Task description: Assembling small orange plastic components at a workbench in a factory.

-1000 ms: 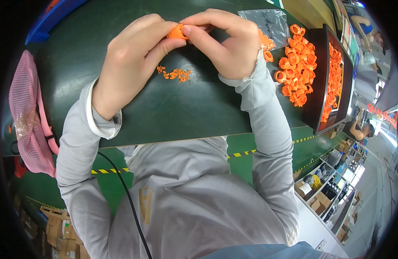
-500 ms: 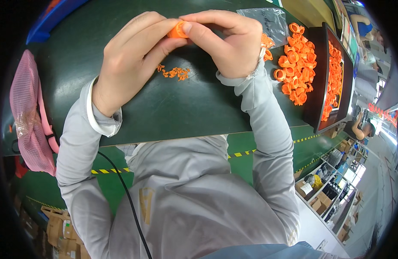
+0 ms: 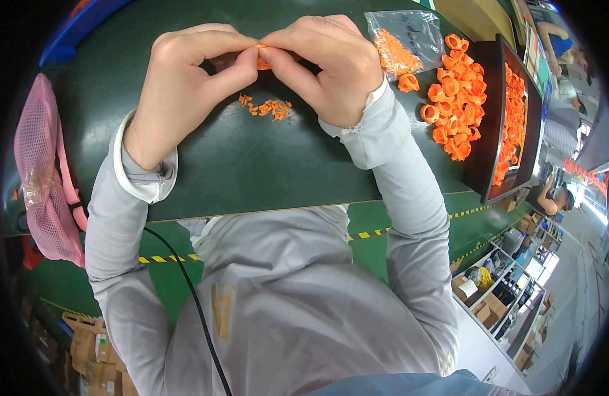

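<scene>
My left hand (image 3: 192, 82) and my right hand (image 3: 327, 63) meet over the dark green table, thumbs and fingertips pinched on one small orange plastic part (image 3: 263, 64). Most of that part is hidden by the fingers. Just below it on the table lies a little scatter of tiny orange pieces (image 3: 268, 107). Beside my right wrist a clear plastic bag (image 3: 413, 39) holds more tiny orange pieces, with one orange ring-shaped part (image 3: 408, 82) at its lower edge. Farther right spreads a heap of orange ring-shaped plastic parts (image 3: 456, 102).
A dark tray (image 3: 492, 168) with more orange parts stands at the right table edge. A pink mesh bag (image 3: 44, 171) lies at the far left, and a blue bin (image 3: 70, 39) is at the upper left. A black cable (image 3: 197, 303) runs down my front.
Both hands have shifted slightly left with the orange part, which is now more covered by the fingers. My right hand's move uncovers more of the clear bag.
</scene>
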{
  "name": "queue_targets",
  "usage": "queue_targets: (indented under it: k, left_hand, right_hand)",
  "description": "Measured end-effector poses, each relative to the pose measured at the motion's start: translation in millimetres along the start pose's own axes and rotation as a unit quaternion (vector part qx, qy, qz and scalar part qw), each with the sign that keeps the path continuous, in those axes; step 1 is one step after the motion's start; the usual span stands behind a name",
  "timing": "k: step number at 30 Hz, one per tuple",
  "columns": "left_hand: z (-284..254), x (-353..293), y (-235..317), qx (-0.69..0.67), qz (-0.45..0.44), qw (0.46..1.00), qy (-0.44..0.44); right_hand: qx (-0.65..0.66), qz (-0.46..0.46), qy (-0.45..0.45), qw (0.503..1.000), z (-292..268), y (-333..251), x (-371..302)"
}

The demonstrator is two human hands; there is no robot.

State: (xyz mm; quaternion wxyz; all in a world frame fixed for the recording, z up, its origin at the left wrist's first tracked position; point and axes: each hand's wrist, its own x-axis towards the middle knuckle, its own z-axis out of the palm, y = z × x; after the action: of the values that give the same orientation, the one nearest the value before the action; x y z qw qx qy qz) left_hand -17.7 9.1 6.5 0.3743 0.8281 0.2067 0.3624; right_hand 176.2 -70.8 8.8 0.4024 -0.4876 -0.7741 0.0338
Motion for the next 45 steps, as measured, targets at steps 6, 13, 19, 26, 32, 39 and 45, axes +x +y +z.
queue_targets:
  k: [6,13,19,26,32,39,45]
  left_hand:
    - [2.9,-3.9,4.0,-0.020,-0.042,0.999,-0.018]
    - [1.4,-4.0,10.2,-0.018,-0.065,0.997,-0.049]
    - [0.5,-3.3,9.7,0.005,-0.051,0.997,-0.059]
    - [-0.1,-2.9,11.7,0.011,-0.053,0.996,-0.070]
    - [2.8,-4.3,11.8,0.002,-0.049,0.996,-0.074]
    - [1.4,-6.4,10.4,-0.003,-0.039,0.997,-0.065]
    - [1.6,-4.6,11.2,-0.006,-0.037,0.997,-0.069]
  right_hand:
    - [-0.004,-0.035,-0.068,0.997,-7.4,4.1,-0.8]
    - [-0.070,-0.080,-0.084,0.991,-12.8,-1.7,5.4]
    - [-0.114,-0.109,-0.095,0.983,-12.1,-1.5,5.1]
    - [-0.102,-0.127,-0.098,0.982,-19.3,-5.2,11.5]
    - [-0.180,-0.195,-0.071,0.961,-10.3,11.9,9.9]
    - [-0.131,-0.250,-0.045,0.958,-7.4,26.8,9.1]
    - [0.110,-0.111,-0.010,0.988,1.8,24.9,-0.9]
